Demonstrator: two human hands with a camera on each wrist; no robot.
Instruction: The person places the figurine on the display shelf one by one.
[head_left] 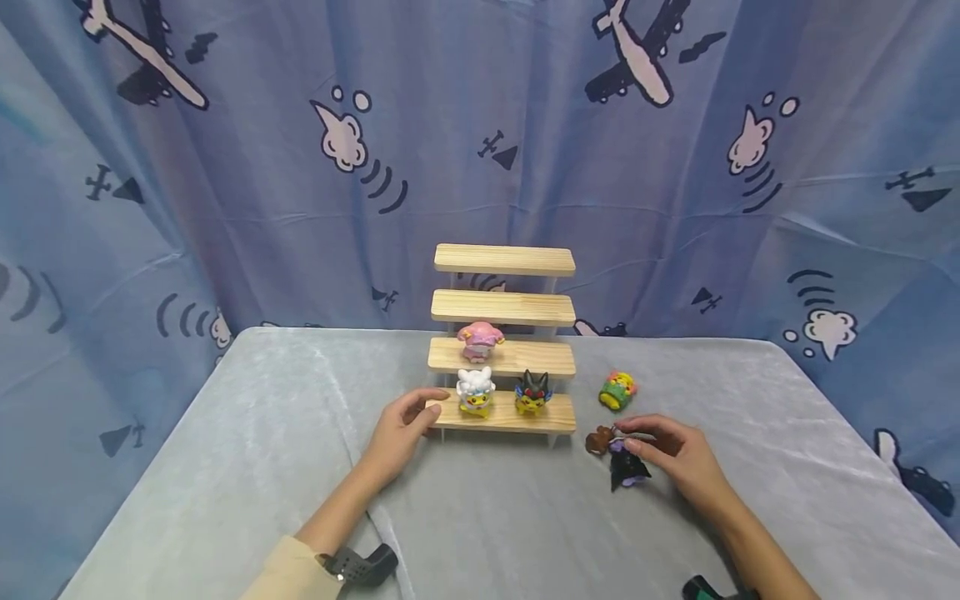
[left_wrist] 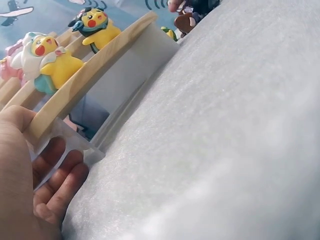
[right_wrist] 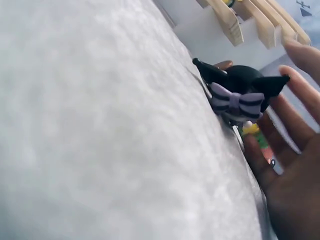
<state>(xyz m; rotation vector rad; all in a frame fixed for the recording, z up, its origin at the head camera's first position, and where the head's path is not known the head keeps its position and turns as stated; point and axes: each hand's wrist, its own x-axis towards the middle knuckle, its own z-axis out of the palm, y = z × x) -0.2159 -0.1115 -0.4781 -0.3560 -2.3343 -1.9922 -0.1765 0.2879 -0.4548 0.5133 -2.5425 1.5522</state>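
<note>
At the left end of the lowest step, my left hand [head_left: 400, 427] grips the four-step wooden display stand [head_left: 501, 423]. In the left wrist view its thumb lies on the wood, the fingers curled by the clear side panel. My right hand [head_left: 681, 458] is at a black and purple figurine with a brown part [head_left: 626, 467] lying on the table. Its fingers look loosely spread beside the figurine in the right wrist view; firm contact is unclear. On the lowest step stand a white-hooded yellow figurine [head_left: 475, 393] and a black-eared one [head_left: 532, 393].
A pink figurine [head_left: 480, 342] sits on the second step from the bottom. A green and yellow figurine [head_left: 617, 391] lies right of the stand, beyond my right hand. Pale cloth covers the table [head_left: 247, 467]; a patterned blue curtain [head_left: 480, 125] hangs behind.
</note>
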